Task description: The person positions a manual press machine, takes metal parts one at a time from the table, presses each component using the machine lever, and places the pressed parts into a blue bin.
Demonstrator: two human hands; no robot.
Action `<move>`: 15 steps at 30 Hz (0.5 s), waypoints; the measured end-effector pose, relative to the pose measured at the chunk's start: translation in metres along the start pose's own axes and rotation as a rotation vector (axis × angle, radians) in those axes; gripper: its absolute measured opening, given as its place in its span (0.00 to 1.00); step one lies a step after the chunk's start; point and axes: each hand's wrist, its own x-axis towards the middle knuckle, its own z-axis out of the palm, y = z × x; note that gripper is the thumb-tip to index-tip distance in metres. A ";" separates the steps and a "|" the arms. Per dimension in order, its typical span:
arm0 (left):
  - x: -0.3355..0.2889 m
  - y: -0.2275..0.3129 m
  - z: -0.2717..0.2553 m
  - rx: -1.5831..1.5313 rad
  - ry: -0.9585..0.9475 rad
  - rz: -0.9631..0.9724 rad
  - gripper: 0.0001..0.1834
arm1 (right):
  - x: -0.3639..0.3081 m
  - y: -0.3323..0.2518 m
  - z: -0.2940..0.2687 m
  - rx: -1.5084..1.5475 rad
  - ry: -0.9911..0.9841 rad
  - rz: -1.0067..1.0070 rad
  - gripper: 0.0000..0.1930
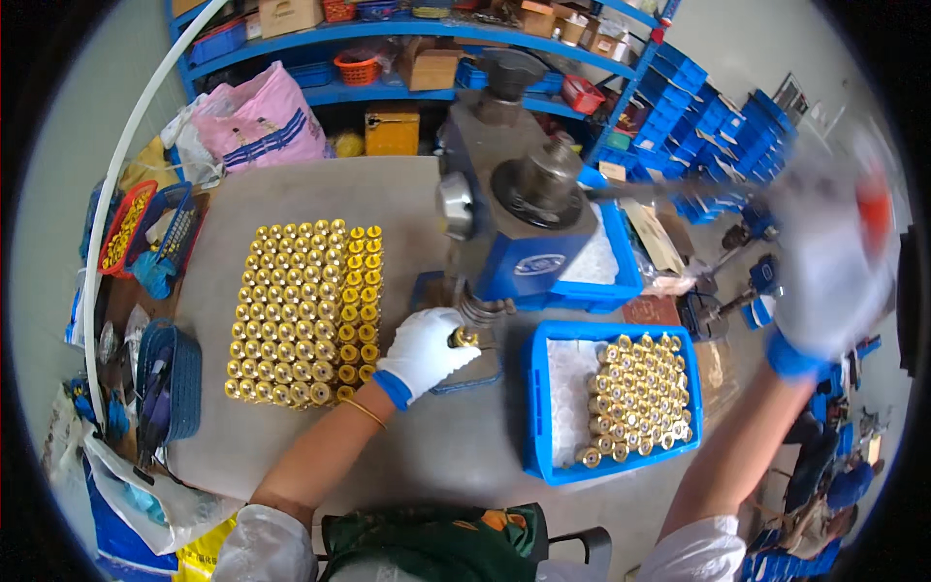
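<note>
My left hand, in a white glove with a blue cuff, pinches a brass fitting beneath the ram of a blue-grey arbor press. Off to the right, my raised right hand is gloved too and blurred by motion. It is closed round the outer end of the press lever, where something red shows; its separate fingers are smeared. Left of the press, brass fittings stand in close rows on the grey table, with narrower brass pieces alongside.
A blue bin right of my left hand holds rows of brass fittings over plastic lining. Behind it sits another blue bin. Baskets line the table's left side. A blue shelf with boxes stands behind; people are at lower right.
</note>
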 end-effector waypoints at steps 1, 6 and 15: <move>-0.001 -0.003 -0.005 0.020 0.012 -0.005 0.17 | 0.023 0.043 0.010 -0.307 0.398 -0.164 0.25; 0.000 0.004 -0.020 -0.025 0.083 0.016 0.16 | 0.005 0.126 0.002 -0.855 -0.077 0.248 0.28; 0.046 -0.118 -0.103 0.547 0.441 -0.032 0.19 | -0.177 0.143 -0.101 -2.150 -0.597 0.945 0.19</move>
